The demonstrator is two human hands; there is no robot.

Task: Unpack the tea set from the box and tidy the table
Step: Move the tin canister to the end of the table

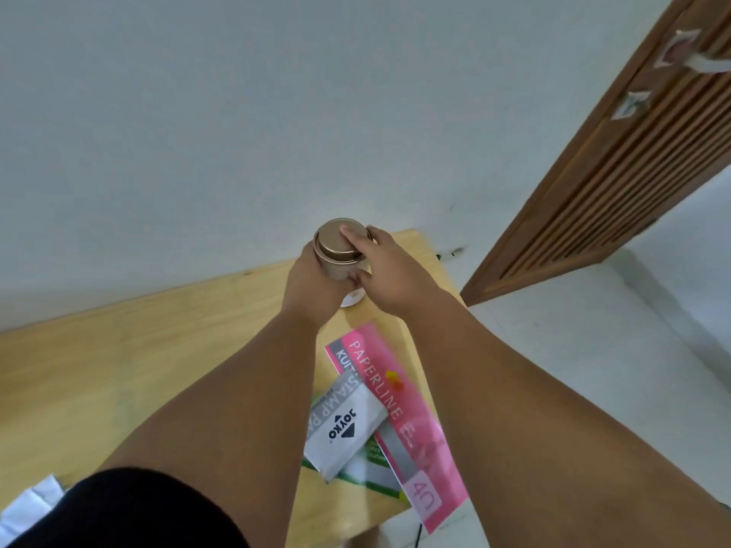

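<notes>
A round tin with a gold metal lid (338, 243) is held above the far right corner of the wooden table (118, 369). My left hand (308, 286) wraps around the tin's body from the left. My right hand (389, 274) grips it from the right, with fingertips resting on the lid's rim. A small white object (352, 299) shows just under the hands, mostly hidden. No box is in view.
A pink "Paperline" pad (399, 413) lies on the table's right side, with a grey "Joyko" stamp pad box (344, 425) and green-white papers (375, 472) over it. White paper (27, 504) sits at the lower left. A wooden louvred door (617, 172) stands to the right.
</notes>
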